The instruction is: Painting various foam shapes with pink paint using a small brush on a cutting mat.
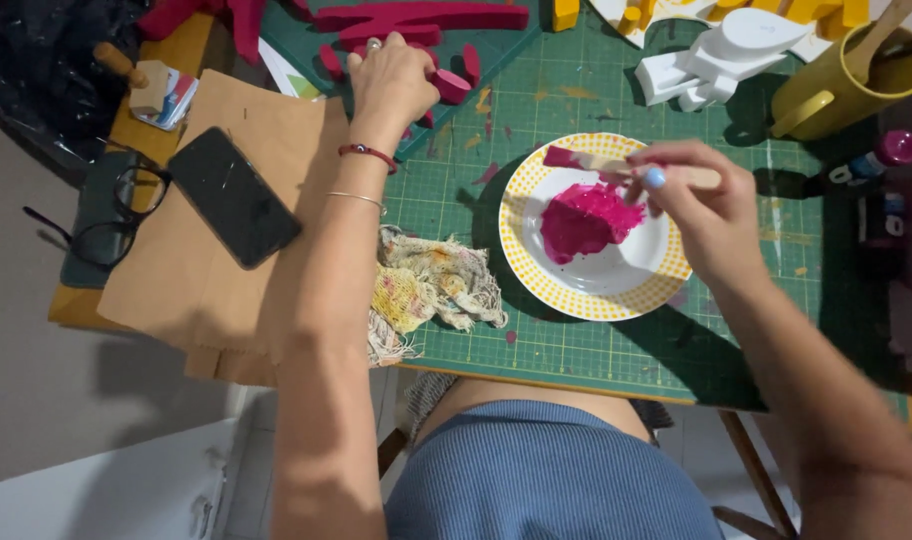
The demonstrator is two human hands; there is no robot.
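rag: stained frayed cloth rag (431, 290) lying on the green gridded cutting mat (576, 340), near edge, between both forearms.
plate: white round plate with yellow dotted rim (616, 285) sitting on mat, holding a magenta paint puddle (584, 220).
right hand: right hand (701, 205) hovering over plate, fingers clamping a flat wooden brush (616, 165); magenta tip sticking out left of fingertips, above puddle.
left hand: left hand (391, 80) reaching far, fingers curling together onto small magenta-painted foam pieces (454, 82).
far right: yellow mug (841, 85).

Left hand (394, 80) stretched forward, fingers curled; right hand (698, 200) pinching, wrist bent
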